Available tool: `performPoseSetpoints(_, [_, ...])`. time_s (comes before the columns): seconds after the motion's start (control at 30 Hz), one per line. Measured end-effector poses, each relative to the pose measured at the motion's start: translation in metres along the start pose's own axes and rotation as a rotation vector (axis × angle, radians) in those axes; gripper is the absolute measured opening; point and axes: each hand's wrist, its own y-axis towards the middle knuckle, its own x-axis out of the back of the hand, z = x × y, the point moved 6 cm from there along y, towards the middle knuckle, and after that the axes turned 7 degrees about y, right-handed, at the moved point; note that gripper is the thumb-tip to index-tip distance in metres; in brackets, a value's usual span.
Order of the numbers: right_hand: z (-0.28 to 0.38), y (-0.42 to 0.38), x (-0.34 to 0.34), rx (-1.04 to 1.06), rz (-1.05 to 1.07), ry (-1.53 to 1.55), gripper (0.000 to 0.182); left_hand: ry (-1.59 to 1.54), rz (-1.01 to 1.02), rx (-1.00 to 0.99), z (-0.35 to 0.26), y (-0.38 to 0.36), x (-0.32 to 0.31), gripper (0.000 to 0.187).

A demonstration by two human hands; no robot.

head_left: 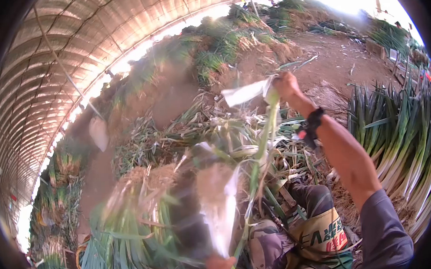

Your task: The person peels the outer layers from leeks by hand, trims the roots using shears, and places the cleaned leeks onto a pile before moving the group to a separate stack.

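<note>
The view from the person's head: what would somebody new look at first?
Probably the right hand, stretched out above the middle and gripping a long green leaf that trails down toward the person's lap. Next, the big green onions: a row on the right with white stems, and a bundle at the lower left with shaggy roots at its far end. The ribbed roof curves across the upper left like a tunnel.

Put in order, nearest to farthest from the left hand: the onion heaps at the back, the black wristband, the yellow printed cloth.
1. Yellow printed cloth, to the left hand's right.
2. Black wristband, higher, on the right.
3. Onion heaps, far at the back.
</note>
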Motion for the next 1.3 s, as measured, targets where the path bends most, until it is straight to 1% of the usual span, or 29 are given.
performPoseSetpoints(0.03, [-0.005, 0.001, 0.000, 0.196, 0.219, 0.117, 0.020, -0.136, -0.059, 0.005, -0.011, -0.009, 0.015, 0.075])
performPoseSetpoints(0.07, [0.005, -0.019, -0.005, 0.264, 0.334, -0.076, 0.017, -0.059, -0.112, 0.020, 0.009, 0.000, 0.009, 0.077])
performPoseSetpoints(0.1, [0.015, -0.050, -0.008, 0.339, 0.447, -0.270, 0.015, -0.048, -0.112, 0.053, 0.007, -0.001, 0.012, 0.076])
performPoseSetpoints(0.17, [0.034, -0.131, -0.022, 0.590, 0.671, -0.255, 0.019, -0.020, -0.107, 0.105, -0.005, 0.005, 0.021, 0.073])
performPoseSetpoints(0.2, [0.013, -0.161, -0.036, 0.963, 0.687, -0.422, 0.024, -0.026, -0.121, 0.135, -0.015, 0.001, 0.026, 0.071])
performPoseSetpoints(0.23, [0.027, -0.197, -0.037, 0.993, 0.753, -0.126, 0.026, -0.023, -0.119, 0.134, -0.019, 0.001, 0.025, 0.071])
performPoseSetpoints(0.3, [0.025, -0.250, -0.050, 0.720, 0.893, -0.165, 0.030, -0.010, -0.108, 0.120, -0.027, 0.002, 0.023, 0.072])
performPoseSetpoints(0.33, [0.030, -0.269, -0.055, 0.696, 0.912, -0.100, 0.036, 0.026, -0.157, 0.082, -0.028, 0.004, 0.020, 0.072])
performPoseSetpoints(0.4, [0.041, -0.288, -0.065, 0.532, 0.912, -0.050, 0.044, 0.097, -0.258, 0.006, -0.019, 0.009, 0.004, 0.074])
performPoseSetpoints(0.47, [0.047, -0.296, -0.068, 0.253, 0.867, -0.076, 0.048, 0.098, -0.339, -0.084, -0.013, 0.008, -0.009, 0.075])
performPoseSetpoints(0.5, [0.043, -0.301, -0.075, 0.307, 0.870, -0.119, 0.048, 0.097, -0.381, -0.128, -0.015, 0.007, -0.012, 0.076])
performPoseSetpoints(0.57, [0.027, -0.303, -0.092, 0.408, 0.875, -0.202, 0.050, 0.046, -0.336, -0.107, -0.028, -0.001, -0.013, 0.076])
performPoseSetpoints(0.6, [0.036, -0.304, -0.085, 0.568, 0.795, -0.286, 0.046, 0.019, -0.314, -0.095, -0.032, -0.004, -0.013, 0.075])
performPoseSetpoints(0.67, [0.023, -0.284, -0.094, 0.827, 0.703, -0.510, 0.038, 0.001, -0.292, -0.104, -0.031, -0.005, -0.017, 0.076])
performPoseSetpoints(0.7, [0.017, -0.247, -0.084, 0.671, 0.510, -0.502, 0.031, -0.007, -0.281, -0.111, -0.031, -0.005, -0.018, 0.077])
performPoseSetpoints(0.73, [0.017, -0.206, -0.067, 0.518, 0.320, -0.488, 0.027, -0.002, -0.269, -0.075, -0.031, -0.004, -0.018, 0.077])
performPoseSetpoints(0.8, [0.047, -0.151, -0.029, 0.386, 0.351, -0.459, 0.019, 0.005, -0.245, 0.007, -0.028, -0.009, -0.015, 0.078])
performPoseSetpoints(0.83, [0.060, -0.152, -0.017, 0.630, 0.410, -0.469, 0.016, -0.012, -0.211, 0.018, -0.036, -0.012, -0.010, 0.077])
performPoseSetpoints(0.9, [0.062, -0.185, -0.018, 0.933, 0.650, -0.611, 0.017, -0.058, -0.139, 0.047, -0.058, -0.015, 0.000, 0.077])
performPoseSetpoints(0.97, [0.065, -0.248, -0.023, 1.246, 0.803, -0.640, 0.026, -0.006, -0.148, 0.027, -0.062, -0.012, 0.000, 0.075])
performPoseSetpoints(1.03, [0.060, -0.296, -0.028, 1.265, 0.892, -0.408, 0.038, 0.081, -0.156, -0.013, -0.053, 0.000, -0.014, 0.074])
performPoseSetpoints(1.1, [0.067, -0.340, -0.038, 1.137, 1.110, -0.557, 0.048, 0.092, -0.123, 0.002, -0.059, -0.003, -0.016, 0.075])
performPoseSetpoints(1.2, [0.064, -0.377, -0.052, 1.128, 1.146, -0.310, 0.030, 0.089, -0.114, -0.007, -0.060, -0.003, -0.026, 0.076])
performPoseSetpoints(1.27, [0.048, -0.385, -0.071, 1.161, 1.152, -0.183, 0.018, 0.127, -0.128, -0.003, -0.054, 0.002, -0.037, 0.078])
performPoseSetpoints(1.3, [0.051, -0.387, -0.073, 1.174, 1.150, -0.117, 0.012, 0.141, -0.132, -0.003, -0.054, 0.003, -0.037, 0.079])
